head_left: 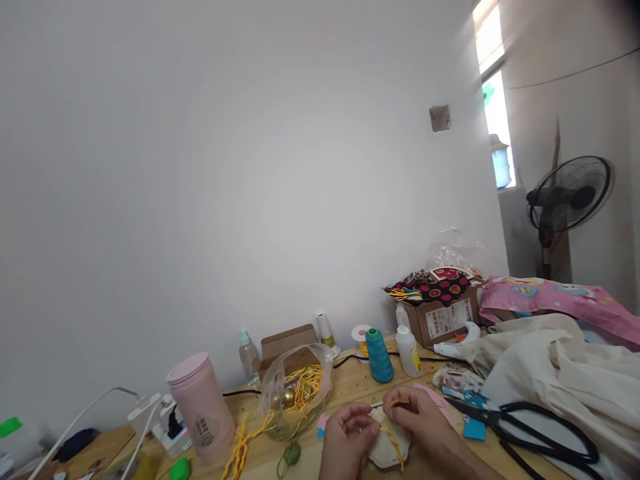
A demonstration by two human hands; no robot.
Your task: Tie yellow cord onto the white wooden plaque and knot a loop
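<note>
A small cream fabric piece (384, 450) with rounded lower edges is between my hands, low over the table's front. Yellow cord (395, 445) lies across its face and hangs past the lower edge. My left hand (347, 437) pinches its left side, fingers bent and thumb pressed in. My right hand (420, 421) is closed at the upper right edge, fingertips together; a yellowish bit shows by its fingers, but what they grip is hidden. Between the fingertips shows a thin whitish tip, too small to name. Black-handled scissors (530, 427) lie right of my right hand.
On the wooden table (350, 383) stand a teal thread cone (379, 357), a white squeeze bottle (409, 352) and a pink tumbler (201, 408). A plastic bag (273, 403) holds yellow cord and gold balls. Cream cloth (575, 373) and a filled cardboard box (443, 321) occupy the right.
</note>
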